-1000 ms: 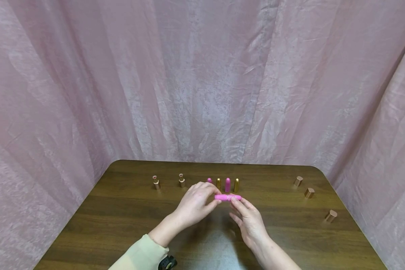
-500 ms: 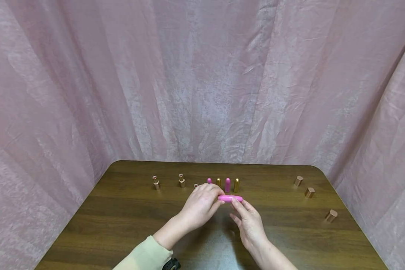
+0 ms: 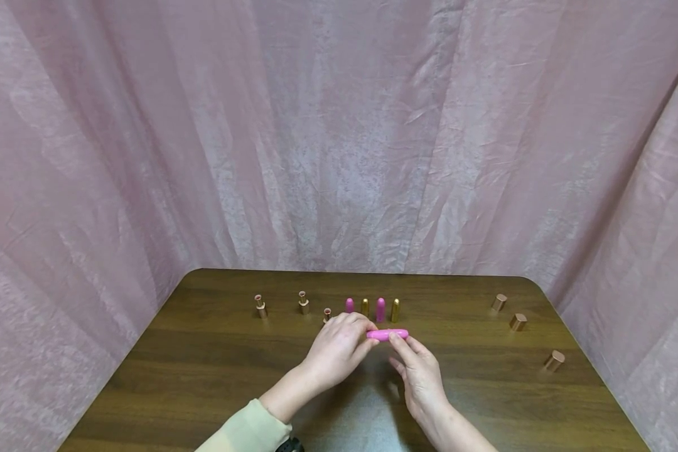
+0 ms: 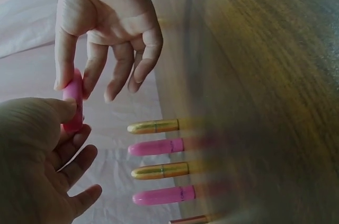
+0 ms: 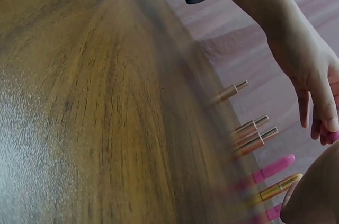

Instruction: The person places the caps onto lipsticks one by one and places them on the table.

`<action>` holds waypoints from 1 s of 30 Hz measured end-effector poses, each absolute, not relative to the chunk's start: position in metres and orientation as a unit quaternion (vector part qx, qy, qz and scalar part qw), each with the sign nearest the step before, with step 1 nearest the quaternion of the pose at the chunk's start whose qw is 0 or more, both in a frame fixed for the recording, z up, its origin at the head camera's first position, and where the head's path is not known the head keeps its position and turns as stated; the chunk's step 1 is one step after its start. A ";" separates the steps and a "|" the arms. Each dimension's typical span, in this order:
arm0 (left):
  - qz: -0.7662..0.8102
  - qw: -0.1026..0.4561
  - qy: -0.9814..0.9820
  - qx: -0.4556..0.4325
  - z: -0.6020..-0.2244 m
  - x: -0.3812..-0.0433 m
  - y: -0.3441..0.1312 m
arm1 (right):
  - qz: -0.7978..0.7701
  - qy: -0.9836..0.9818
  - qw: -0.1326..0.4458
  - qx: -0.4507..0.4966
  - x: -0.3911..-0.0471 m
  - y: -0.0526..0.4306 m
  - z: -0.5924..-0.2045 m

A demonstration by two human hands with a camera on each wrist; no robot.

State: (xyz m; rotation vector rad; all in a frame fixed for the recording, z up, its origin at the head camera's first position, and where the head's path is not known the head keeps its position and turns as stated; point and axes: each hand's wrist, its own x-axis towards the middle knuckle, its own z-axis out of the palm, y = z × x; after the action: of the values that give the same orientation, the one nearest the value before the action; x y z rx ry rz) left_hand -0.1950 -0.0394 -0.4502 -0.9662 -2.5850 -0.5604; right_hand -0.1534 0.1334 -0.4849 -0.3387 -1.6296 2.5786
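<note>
A pink bullet-shaped lipstick tube (image 3: 387,335) lies level between my two hands above the table. My left hand (image 3: 339,351) pinches its left end with thumb and fingers. At the other end, my right hand (image 3: 422,375) grips it between thumb and forefinger, the remaining fingers loosely bent. Behind the hands stands a row of lipsticks of the same shape, alternately pink (image 3: 380,310) and gold (image 3: 395,310). My left hand partly hides a rose-gold lipstick tube (image 3: 327,313). In the left wrist view, the held pink lipstick (image 4: 73,97) is partly covered by fingertips.
Two more uncapped rose-gold lipstick tubes, one far left (image 3: 261,306) and one nearer the row (image 3: 303,302), stand on the brown wooden table (image 3: 203,364). Three rose-gold caps (image 3: 518,322) are spread along the right side. Pink curtains (image 3: 339,138) hang behind the table.
The left hand has shifted slightly right and nearer, uncovering the third rose-gold tube. The pink lipstick looks a little shorter than a second ago. The right hand has hardly moved.
</note>
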 end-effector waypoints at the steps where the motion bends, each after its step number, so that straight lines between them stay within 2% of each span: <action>1: -0.199 0.161 -0.907 -0.334 -0.451 -0.195 -0.039 | 0.840 -0.531 0.038 -0.110 -0.154 0.133 -0.485; 18: -0.337 0.101 -0.892 -0.284 -0.463 -0.190 -0.038 | 0.828 -0.550 0.047 -0.102 -0.155 0.133 -0.490; 30: -0.353 0.066 -0.893 -0.271 -0.468 -0.188 -0.040 | 0.777 -0.621 0.049 -0.095 -0.155 0.137 -0.494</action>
State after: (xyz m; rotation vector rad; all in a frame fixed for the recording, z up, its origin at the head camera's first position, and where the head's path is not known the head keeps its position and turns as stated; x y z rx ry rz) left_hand -0.1884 -0.0399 -0.4685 -0.8163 -2.6947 -1.0649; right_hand -0.1548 0.1371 -0.4936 -0.2902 -1.8925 2.3669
